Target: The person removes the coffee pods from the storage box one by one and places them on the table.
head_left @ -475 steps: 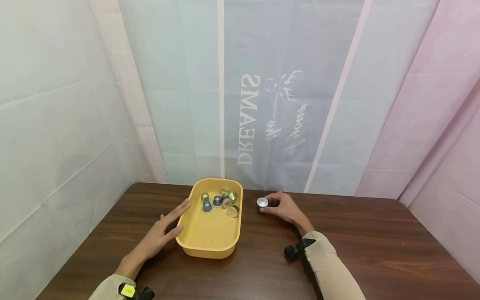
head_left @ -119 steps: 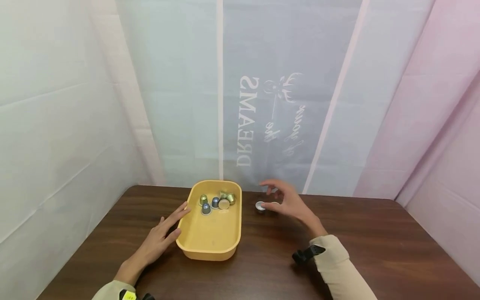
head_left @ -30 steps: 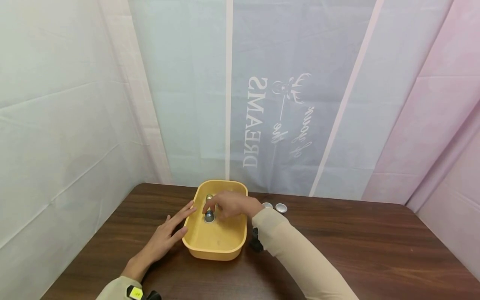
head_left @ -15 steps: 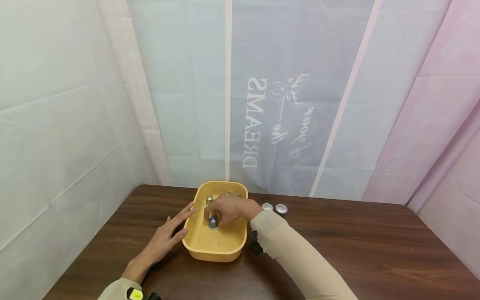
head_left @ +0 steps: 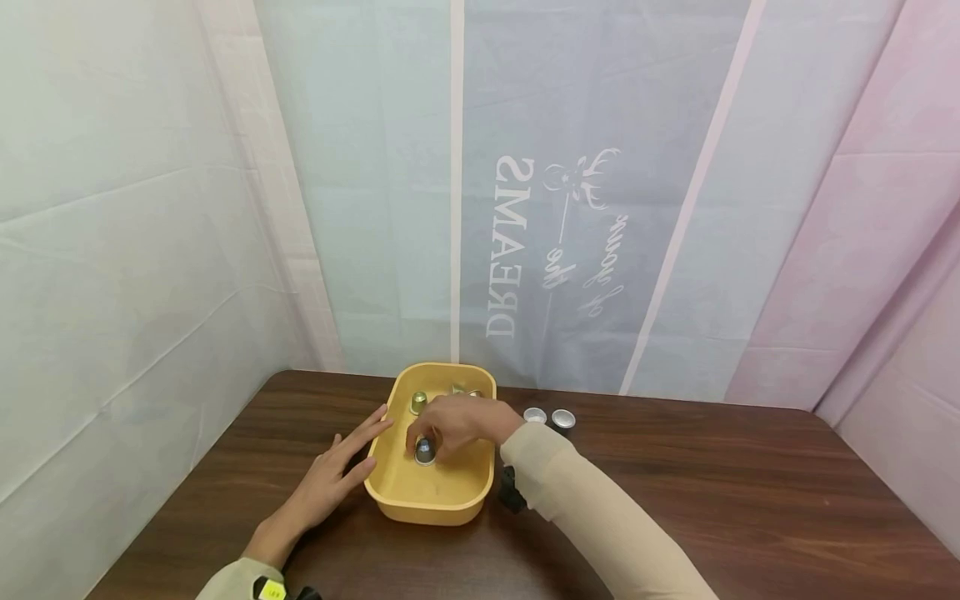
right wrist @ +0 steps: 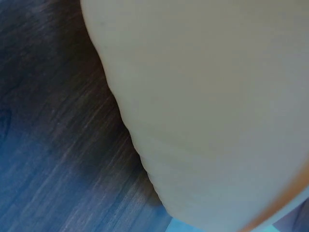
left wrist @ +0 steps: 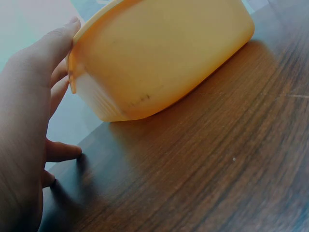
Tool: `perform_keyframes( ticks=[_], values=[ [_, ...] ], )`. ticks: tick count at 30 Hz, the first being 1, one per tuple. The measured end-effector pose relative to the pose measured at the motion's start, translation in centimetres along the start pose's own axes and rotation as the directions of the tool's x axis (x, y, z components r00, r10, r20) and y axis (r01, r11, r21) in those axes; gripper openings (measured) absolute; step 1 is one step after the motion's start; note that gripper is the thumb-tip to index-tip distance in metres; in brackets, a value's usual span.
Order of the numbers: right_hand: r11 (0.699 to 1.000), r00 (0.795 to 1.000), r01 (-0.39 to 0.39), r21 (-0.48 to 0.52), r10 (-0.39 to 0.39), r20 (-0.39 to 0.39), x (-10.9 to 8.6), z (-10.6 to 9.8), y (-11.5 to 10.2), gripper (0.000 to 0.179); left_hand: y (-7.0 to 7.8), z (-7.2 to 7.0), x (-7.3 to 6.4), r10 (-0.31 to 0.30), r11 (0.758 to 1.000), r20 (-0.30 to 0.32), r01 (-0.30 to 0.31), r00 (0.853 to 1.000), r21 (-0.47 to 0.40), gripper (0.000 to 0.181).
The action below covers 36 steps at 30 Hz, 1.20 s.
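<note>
In the head view my left hand (head_left: 330,475) lies along the left rim of a yellow plastic bin (head_left: 431,506), fingers stretched and touching it. The left wrist view shows fingertips (left wrist: 72,29) at the bin's rim and two other fingers lower, near the tabletop. My right hand (head_left: 457,421) reaches into the bin and pinches a dark blue-grey coffee capsule (head_left: 425,452) between thumb and fingers, close over the floor. A green capsule (head_left: 418,402) stands behind it; more greenish capsules (head_left: 458,389) show at the back right, partly covered by the hand.
Two capsules with silver lids up, one at left (head_left: 535,415) and one at right (head_left: 563,419), stand on the dark wooden table (head_left: 712,483) right of the bin. A printed curtain (head_left: 390,208) hangs behind. The sleeve (right wrist: 203,106) fills most of the right wrist view.
Since four seconds ago my right hand has gone from the capsules on the table into the bin. Over the last second it has brought the blue-grey capsule slightly nearer. The left hand stays put.
</note>
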State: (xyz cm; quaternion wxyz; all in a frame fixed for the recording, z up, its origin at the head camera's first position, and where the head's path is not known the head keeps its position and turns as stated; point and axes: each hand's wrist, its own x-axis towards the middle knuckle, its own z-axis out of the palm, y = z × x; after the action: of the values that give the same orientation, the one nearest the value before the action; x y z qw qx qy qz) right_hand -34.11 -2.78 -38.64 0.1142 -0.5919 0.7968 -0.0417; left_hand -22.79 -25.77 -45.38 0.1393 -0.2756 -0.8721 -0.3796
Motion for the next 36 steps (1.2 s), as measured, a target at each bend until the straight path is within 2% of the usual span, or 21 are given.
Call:
perform_keyframes(
  ticks=[6,12,18,29,36],
  values=[
    [0.999,1.0,0.013,-0.048,-0.013,-0.006,0.1,0.0,0.0,0.032,-0.2,0.1,0.0,0.006,1.0,0.002,-0.006,1.0,0.007,0.055],
    [1.0,0.999,-0.013,0.01,0.014,-0.033,-0.2,-0.1,-0.1,0.026,-0.2,0.1,-0.1,0.012,1.0,-0.006,-0.012,1.0,0.013,0.054],
    [0.996,0.997,-0.051,0.07,0.054,-0.047,-0.8,-0.3,-0.2,0.028,0.1,0.1,-0.1,0.009,1.0,0.006,-0.009,1.0,0.011,0.054],
    [0.997,0.992,-0.052,0.059,0.058,-0.114,-1.2,-0.1,0.3,0.027,0.0,0.1,-0.2,0.015,1.0,0.003,-0.015,1.0,0.01,0.056],
    [0.995,0.992,-0.063,0.083,0.071,-0.105,-1.6,-0.2,0.5,0.028,0.1,0.1,-0.1,0.013,1.0,-0.013,-0.013,1.0,0.01,0.054]
  ],
)
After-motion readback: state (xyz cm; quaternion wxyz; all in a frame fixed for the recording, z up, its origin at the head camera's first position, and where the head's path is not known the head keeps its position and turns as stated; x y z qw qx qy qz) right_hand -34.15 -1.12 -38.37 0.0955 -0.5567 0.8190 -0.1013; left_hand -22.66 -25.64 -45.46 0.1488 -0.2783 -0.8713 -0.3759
